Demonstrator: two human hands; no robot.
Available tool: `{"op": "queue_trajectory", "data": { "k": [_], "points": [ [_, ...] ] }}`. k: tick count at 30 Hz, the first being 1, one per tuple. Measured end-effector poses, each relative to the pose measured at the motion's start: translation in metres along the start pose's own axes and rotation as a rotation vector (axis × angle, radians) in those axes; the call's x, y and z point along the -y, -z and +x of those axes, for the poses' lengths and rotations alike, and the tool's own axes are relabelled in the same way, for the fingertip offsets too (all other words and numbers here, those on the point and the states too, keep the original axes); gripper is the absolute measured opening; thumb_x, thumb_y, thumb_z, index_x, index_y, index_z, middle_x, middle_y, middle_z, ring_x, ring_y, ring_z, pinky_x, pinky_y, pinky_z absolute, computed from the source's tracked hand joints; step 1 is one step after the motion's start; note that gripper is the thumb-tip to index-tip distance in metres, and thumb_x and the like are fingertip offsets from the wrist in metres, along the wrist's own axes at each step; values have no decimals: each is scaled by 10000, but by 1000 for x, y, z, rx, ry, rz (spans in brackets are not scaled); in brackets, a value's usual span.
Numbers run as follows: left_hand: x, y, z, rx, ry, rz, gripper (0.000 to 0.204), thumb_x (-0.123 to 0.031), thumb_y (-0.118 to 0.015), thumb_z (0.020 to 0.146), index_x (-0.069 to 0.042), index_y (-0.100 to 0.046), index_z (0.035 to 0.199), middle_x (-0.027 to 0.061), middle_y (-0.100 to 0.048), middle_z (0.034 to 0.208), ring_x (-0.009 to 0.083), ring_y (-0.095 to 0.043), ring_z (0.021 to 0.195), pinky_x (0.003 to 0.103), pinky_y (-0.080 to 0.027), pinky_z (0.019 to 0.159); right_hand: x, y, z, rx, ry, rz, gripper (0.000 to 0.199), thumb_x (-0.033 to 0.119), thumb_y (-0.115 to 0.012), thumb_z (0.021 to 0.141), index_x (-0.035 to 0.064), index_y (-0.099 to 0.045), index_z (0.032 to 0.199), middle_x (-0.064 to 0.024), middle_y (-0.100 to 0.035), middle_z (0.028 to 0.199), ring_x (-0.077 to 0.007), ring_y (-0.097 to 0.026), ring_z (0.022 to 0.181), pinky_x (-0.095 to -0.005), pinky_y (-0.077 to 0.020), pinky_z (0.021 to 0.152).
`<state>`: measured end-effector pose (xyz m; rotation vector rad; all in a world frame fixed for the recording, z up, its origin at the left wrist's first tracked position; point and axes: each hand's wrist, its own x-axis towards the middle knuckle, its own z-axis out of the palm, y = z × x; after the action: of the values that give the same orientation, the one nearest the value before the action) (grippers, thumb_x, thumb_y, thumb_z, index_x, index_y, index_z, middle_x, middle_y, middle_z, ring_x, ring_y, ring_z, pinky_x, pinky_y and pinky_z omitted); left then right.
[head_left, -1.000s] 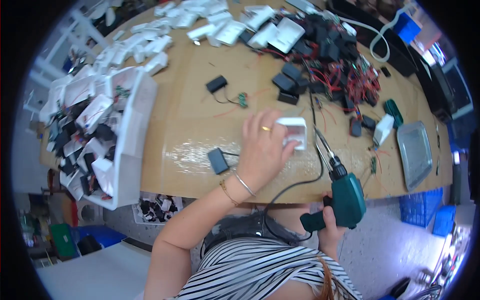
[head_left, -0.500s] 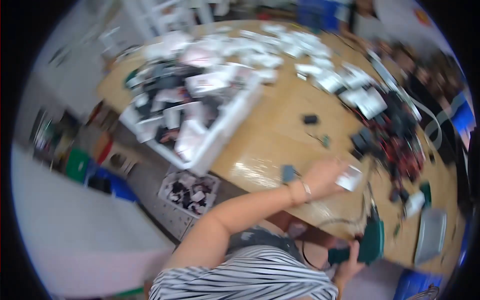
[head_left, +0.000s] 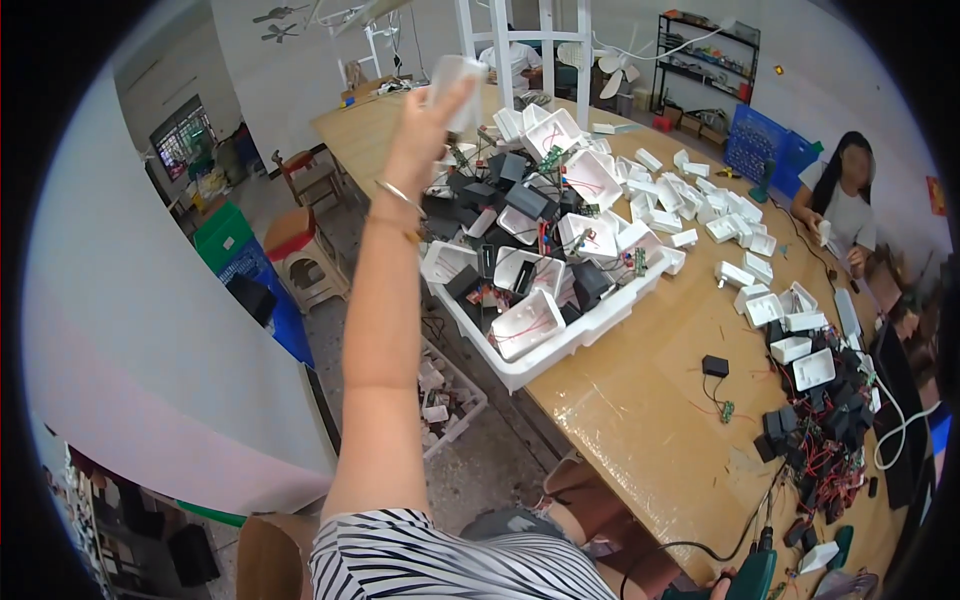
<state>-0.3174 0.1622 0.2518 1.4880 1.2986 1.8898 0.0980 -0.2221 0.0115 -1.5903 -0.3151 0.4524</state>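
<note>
My left arm stretches forward, and my left hand (head_left: pixel 425 125) grips a white plastic case (head_left: pixel 460 85), raised above the far left side of a white bin (head_left: pixel 590 345). Motion smears the hand and case a little. The bin holds white plastic shells, black boxes, wires and small green circuit boards. At the lower right edge, my right hand (head_left: pixel 722 583) is closed around a green corded hand tool (head_left: pixel 753 580). Much of that hand is cut off by the frame. A small black box (head_left: pixel 715 366) with a wired circuit board (head_left: pixel 727 410) lies on the table.
Many white cases (head_left: pixel 665 200) spread across the table's far side. A heap of black boxes and red wires (head_left: pixel 830 430) lies at the right. Across the table sits a co-worker (head_left: pixel 850 200). Below the table edge a floor crate (head_left: pixel 465 425) holds parts; chairs (head_left: pixel 300 250) stand left.
My left hand has swung from the table's near right to high above the bin, carrying the white case. The view has turned left. My right hand keeps hold of the green tool.
</note>
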Motion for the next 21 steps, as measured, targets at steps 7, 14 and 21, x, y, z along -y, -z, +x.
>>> {"op": "queue_trajectory", "data": {
  "k": [7, 14, 21],
  "points": [
    [161, 91, 122, -517, 46, 415, 707, -456, -747, 608, 64, -503, 1020, 213, -617, 895, 303, -621, 833, 362, -483, 748, 23, -22, -12, -38, 94, -8, 182, 109, -586, 786, -45, -547, 874, -71, -520, 760, -175, -486, 642, -287, -421, 599],
    [271, 98, 136, -91, 209, 734, 705, -603, -286, 858, -6, -585, 1084, 232, -526, 1176, 328, -438, 1166, 375, -314, 961, -10, -20, 41, 638, 1133, 204, 370, 112, -607, 778, -44, -532, 1105, -126, -553, 974, -192, -511, 752, -284, -436, 649],
    [166, 85, 170, -30, -280, 1081, 364, -302, -438, 903, -5, -584, 1056, 133, -622, 985, 227, -584, 891, 316, -433, 816, 15, -38, 6, -92, 59, 27, 255, 122, -599, 801, -27, -568, 1006, -55, -575, 844, -108, -509, 687, -224, -402, 607]
  ]
}}
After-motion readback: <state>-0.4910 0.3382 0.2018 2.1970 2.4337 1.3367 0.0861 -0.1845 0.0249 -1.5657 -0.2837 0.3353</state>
